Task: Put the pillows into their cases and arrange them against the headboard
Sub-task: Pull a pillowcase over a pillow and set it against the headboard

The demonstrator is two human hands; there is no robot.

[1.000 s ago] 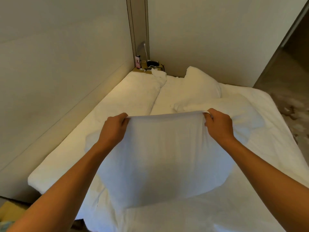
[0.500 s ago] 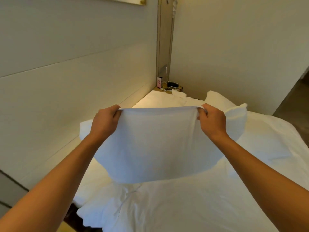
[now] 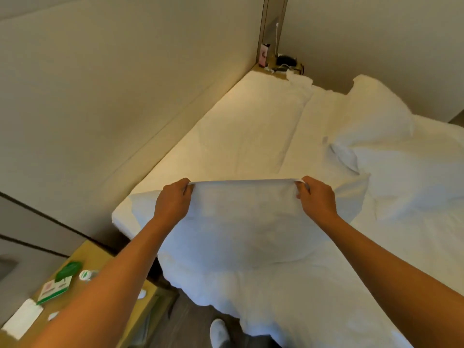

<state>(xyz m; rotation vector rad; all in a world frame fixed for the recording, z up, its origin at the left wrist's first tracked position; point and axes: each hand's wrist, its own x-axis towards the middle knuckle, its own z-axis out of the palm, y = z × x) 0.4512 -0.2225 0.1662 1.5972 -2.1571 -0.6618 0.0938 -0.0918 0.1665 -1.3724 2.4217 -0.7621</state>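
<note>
I hold a white cased pillow (image 3: 241, 229) by its upper edge over the near corner of the bed (image 3: 313, 302). My left hand (image 3: 173, 200) grips the edge's left end and my right hand (image 3: 316, 197) grips its right end, the fabric stretched flat between them. The pillow's lower part rests on the white sheet. Another white pillow (image 3: 256, 129) lies flat along the beige padded headboard (image 3: 113, 101) at the left. A third pillow (image 3: 376, 114) lies rumpled further right on the bed.
A wooden bedside table (image 3: 75, 292) at the lower left carries a green leaf-shaped card, a small white cap and papers. A far nightstand (image 3: 278, 65) in the corner holds a pink box and cables. My white-socked foot (image 3: 219, 332) stands on dark floor.
The pillow came down from chest height to the bed's near corner, still held by both hands. My view tipped downward, bringing the bedside table and floor into sight.
</note>
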